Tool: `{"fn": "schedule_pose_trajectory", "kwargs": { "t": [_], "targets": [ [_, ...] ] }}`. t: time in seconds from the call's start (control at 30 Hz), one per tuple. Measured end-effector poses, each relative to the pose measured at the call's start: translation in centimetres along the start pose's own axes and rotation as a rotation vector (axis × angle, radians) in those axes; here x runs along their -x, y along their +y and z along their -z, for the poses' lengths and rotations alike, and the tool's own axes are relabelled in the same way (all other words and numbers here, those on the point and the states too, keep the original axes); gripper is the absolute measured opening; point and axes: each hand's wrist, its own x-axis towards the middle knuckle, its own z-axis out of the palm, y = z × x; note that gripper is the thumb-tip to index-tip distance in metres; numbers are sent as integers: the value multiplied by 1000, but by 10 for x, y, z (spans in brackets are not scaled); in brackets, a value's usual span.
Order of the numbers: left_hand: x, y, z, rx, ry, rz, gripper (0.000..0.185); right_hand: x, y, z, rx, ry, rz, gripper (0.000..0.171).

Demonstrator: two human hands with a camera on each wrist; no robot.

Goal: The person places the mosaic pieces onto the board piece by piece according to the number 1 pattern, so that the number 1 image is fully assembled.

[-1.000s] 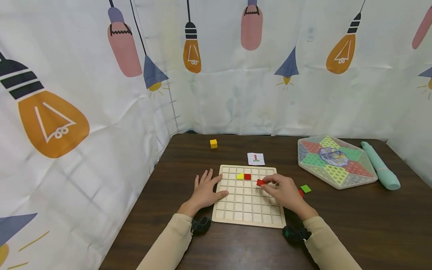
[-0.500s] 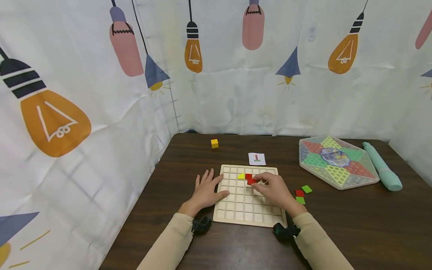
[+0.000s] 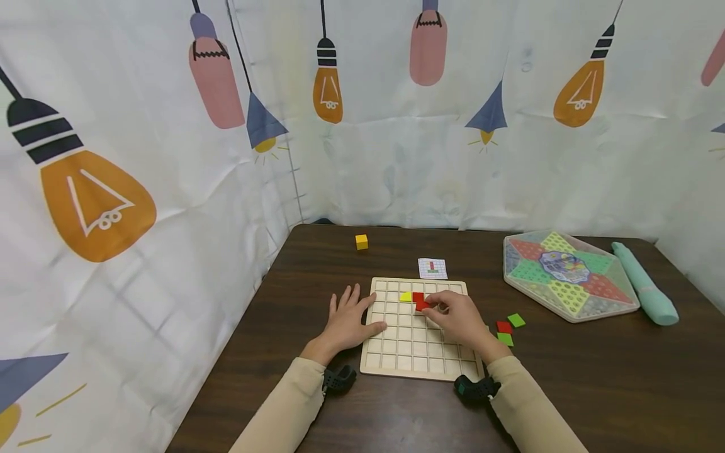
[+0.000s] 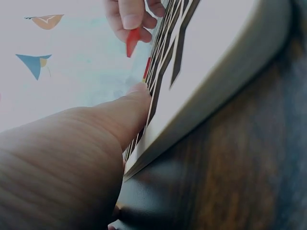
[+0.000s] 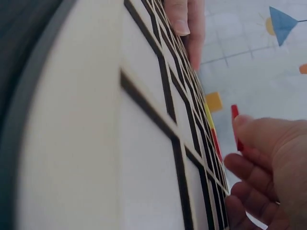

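Fingers of the left hand (image 3: 347, 318) lie straight and spread at the left edge of the wooden grid board (image 3: 396, 349), thumb resting on its frame, gripping nothing. The board sits near the front edge of the tabletop (image 3: 595, 377), about midway across. In its far rows lie a yellow tile (image 3: 405, 296) and, just right of it, a red tile (image 3: 417, 296). The right hand (image 3: 460, 318) reaches over the board's far right part, its grip pinched on a second red tile (image 3: 421, 306), held tilted just in front of the seated red one. Farther right, off the board, lie loose red and green tiles (image 3: 504, 327). A hexagonal game box (image 3: 566, 274) and a mint-green tube (image 3: 642, 283) sit toward the right edge.
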Motion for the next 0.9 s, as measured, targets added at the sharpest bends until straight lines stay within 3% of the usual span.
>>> {"fn": "schedule_pose_trajectory", "kwargs": {
  "t": [0.43,0.9],
  "targets": [
    [-1,-2,2,40,-48,-74,64,-4,0,-10,83,11,-17,26],
    [0,-2,1,48,-21,-68,62,-1,1,-17,108,49,-28,28]
  ]
}}
